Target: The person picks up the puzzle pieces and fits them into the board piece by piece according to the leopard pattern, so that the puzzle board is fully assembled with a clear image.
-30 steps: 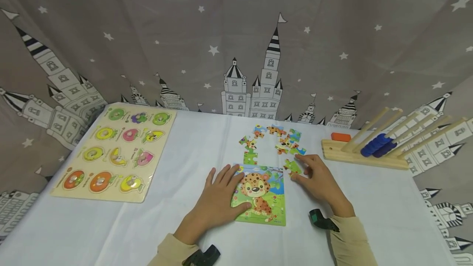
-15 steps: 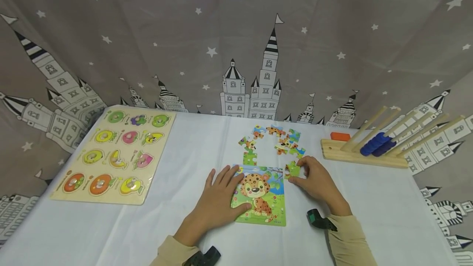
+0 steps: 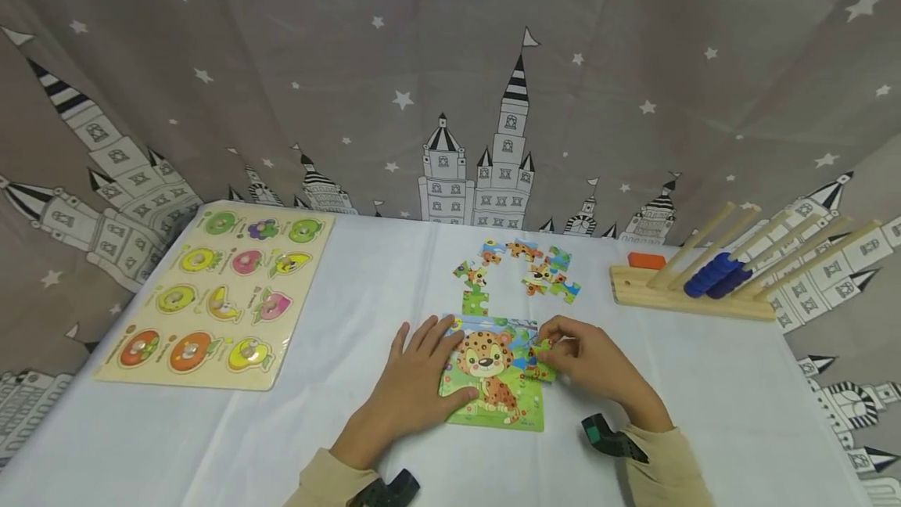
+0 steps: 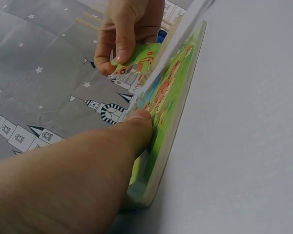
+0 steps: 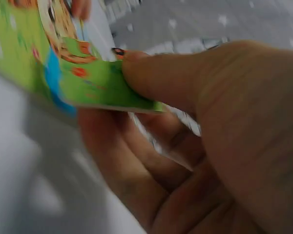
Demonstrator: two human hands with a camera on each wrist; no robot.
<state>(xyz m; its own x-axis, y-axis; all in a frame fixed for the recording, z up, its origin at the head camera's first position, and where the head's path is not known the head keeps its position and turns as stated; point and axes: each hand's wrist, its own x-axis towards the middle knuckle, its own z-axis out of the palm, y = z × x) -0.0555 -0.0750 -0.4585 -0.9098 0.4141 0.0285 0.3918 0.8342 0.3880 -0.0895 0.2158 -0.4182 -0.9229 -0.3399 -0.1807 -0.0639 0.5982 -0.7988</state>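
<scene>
My left hand (image 3: 415, 390) rests on the left side of a square puzzle board (image 3: 493, 409), its fingers spread and thumb lying over the picture. The board shows a spotted leopard cub on green grass. My right hand (image 3: 598, 362) pinches a green jigsaw piece (image 3: 540, 370) above the board's right edge. In the right wrist view, thumb and fingers grip that piece (image 5: 105, 87) from both faces; it has red and orange markings. From the left wrist view, the piece (image 4: 141, 58) hangs apart from the board.
Several loose jigsaw pieces (image 3: 475, 302) lie in an arc behind the board. A wooden fruit puzzle (image 3: 197, 319) lies at the left. At the right stands a wooden peg rack (image 3: 693, 302) with blue rings (image 3: 714, 276) and an orange block (image 3: 646, 260).
My right hand has picked the green jigsaw piece off the table and brought it left and nearer, over the board's right edge. The left hand has stayed put.
</scene>
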